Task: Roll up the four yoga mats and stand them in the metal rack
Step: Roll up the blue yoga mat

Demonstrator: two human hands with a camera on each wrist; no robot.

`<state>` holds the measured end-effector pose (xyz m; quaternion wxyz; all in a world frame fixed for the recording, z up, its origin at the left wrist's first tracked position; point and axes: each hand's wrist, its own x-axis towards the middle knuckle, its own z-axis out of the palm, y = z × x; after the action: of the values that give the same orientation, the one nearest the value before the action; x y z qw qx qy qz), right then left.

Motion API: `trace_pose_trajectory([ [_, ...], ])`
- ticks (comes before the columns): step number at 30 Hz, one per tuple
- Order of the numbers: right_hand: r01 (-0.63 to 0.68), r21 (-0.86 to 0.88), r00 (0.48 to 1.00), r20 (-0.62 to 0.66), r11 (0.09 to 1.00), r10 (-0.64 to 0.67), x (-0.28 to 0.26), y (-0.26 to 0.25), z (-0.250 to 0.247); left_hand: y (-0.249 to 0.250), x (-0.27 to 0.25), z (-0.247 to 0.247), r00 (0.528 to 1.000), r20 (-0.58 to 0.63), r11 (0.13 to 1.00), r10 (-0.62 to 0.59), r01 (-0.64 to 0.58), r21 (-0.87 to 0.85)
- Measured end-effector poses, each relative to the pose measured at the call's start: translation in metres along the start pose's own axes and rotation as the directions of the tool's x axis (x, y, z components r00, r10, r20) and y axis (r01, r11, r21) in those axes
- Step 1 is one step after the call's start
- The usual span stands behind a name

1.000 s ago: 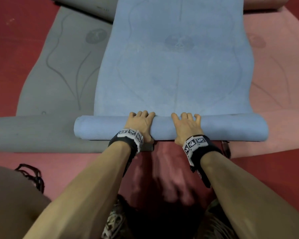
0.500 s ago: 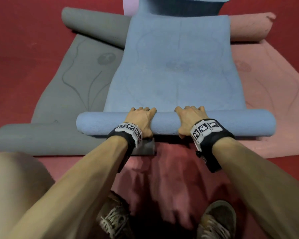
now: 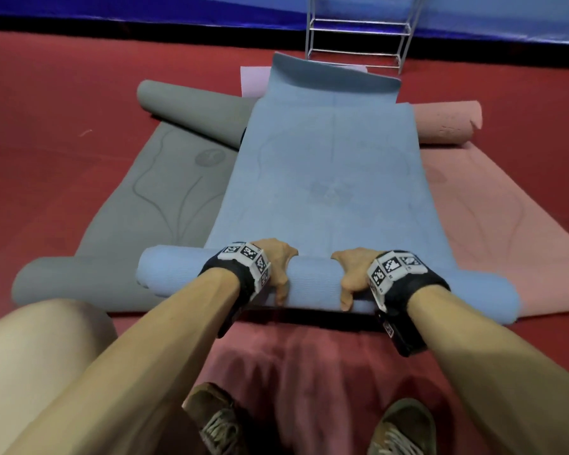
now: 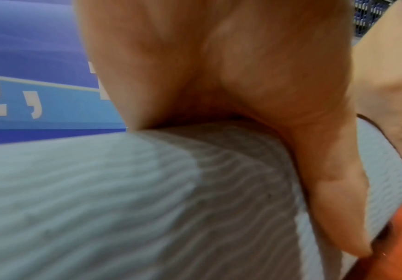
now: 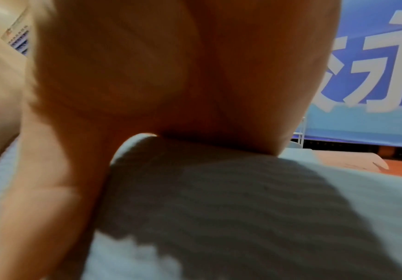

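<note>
Here, you are cupping both hands, left hand [image 3: 278, 264] and right hand [image 3: 353, 274], fingers curling over the blue mat [image 3: 312, 284], thumbs behind, keeping its roll tight and straight.

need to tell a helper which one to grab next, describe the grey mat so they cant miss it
Start at the blue mat in the middle of the red floor, with both hands on its roll. The grey mat lies flat beside it, partly under its left edge. It is the only grey one, curled into a roll at both ends; the pink mat lies opposite.
</note>
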<state>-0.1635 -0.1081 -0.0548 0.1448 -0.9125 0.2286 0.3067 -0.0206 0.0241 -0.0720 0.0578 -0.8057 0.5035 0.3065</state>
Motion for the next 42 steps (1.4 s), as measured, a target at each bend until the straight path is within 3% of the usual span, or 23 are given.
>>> trace_pose_trajectory([
  [9, -0.024, -0.095, 0.981, -0.196, 0.995, 0.005, 0.029, 0.013, 0.092, -0.008, 0.033, 0.056, 0.993, 0.112, 0.999, -0.037, 0.038, -0.007],
  [13, -0.041, -0.092, 0.986, -0.164, 0.995, 0.026, 0.054, 0.013, 0.107, -0.017, 0.049, 0.075, 0.986, 0.154, 0.997, -0.059, 0.066, -0.039],
  [16, -0.048, -0.076, 0.992, -0.118, 0.996, 0.039, 0.071, 0.017, 0.109, -0.020, 0.060, 0.085, 0.980, 0.181, 0.997, -0.079, 0.074, 0.038],
  [20, -0.060, -0.034, 0.997, -0.049, 0.998, 0.058, 0.093, 0.022, 0.105, -0.025, 0.062, 0.106, 0.999, -0.022, 0.989, -0.031, 0.034, 0.145],
  [23, -0.043, 0.017, 0.999, 0.020, 0.999, 0.043, 0.107, 0.028, 0.094, -0.021, 0.056, 0.123, 0.983, -0.184, 0.966, 0.019, 0.029, 0.257],
  [26, -0.036, 0.029, 0.998, 0.054, 0.999, 0.035, 0.111, 0.027, 0.094, -0.016, 0.055, 0.134, 0.966, -0.257, 0.951, 0.034, 0.048, 0.305],
  [32, 0.055, -0.101, 0.982, -0.177, 0.993, -0.072, 0.087, 0.024, 0.120, -0.019, 0.067, 0.120, 0.992, -0.125, 0.985, 0.006, 0.015, 0.172],
  [37, -0.033, -0.185, 0.944, -0.327, 0.982, -0.030, 0.074, 0.020, 0.133, -0.022, 0.081, 0.094, 0.992, 0.091, 0.996, -0.083, 0.081, 0.034],
  [39, -0.037, -0.153, 0.954, -0.300, 0.988, -0.010, 0.075, 0.020, 0.131, -0.021, 0.080, 0.097, 0.993, 0.081, 0.996, -0.080, 0.077, 0.043],
  [42, -0.026, -0.123, 0.962, -0.273, 0.992, -0.009, 0.081, 0.022, 0.126, -0.020, 0.074, 0.112, 0.999, -0.037, 0.991, -0.040, 0.044, 0.123],
])
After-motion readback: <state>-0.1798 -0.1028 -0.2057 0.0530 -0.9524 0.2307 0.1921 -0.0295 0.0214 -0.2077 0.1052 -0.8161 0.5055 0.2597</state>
